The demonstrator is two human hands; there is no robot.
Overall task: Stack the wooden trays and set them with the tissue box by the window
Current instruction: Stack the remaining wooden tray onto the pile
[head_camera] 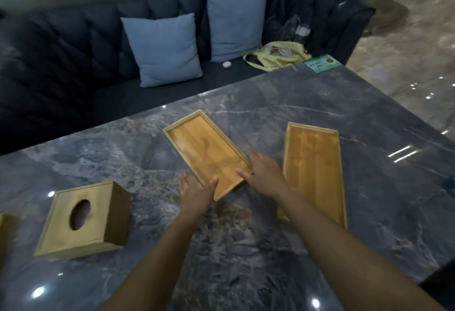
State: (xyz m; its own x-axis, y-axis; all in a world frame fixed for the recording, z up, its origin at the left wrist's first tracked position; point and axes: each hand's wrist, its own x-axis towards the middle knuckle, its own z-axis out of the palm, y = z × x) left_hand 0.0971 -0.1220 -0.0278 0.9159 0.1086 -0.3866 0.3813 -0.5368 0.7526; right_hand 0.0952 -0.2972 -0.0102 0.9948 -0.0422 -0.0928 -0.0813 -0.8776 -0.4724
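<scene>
Two shallow wooden trays lie apart on the dark marble table (270,249). The middle tray (204,148) sits at an angle; the right tray (314,170) lies lengthwise. My left hand (195,193) grips the middle tray's near left corner, thumb over the rim. My right hand (264,175) holds the same tray's near right corner, fingers spread along its edge. The wooden tissue box (81,222) with an oval slot stands at the left, apart from both hands.
A dark blue sofa (61,64) with two light blue cushions (165,49) runs along the table's far side. A yellow bag (275,56) lies on the seat, a green card (322,63) on the table's far corner. Another wooden piece (3,229) shows at the left edge.
</scene>
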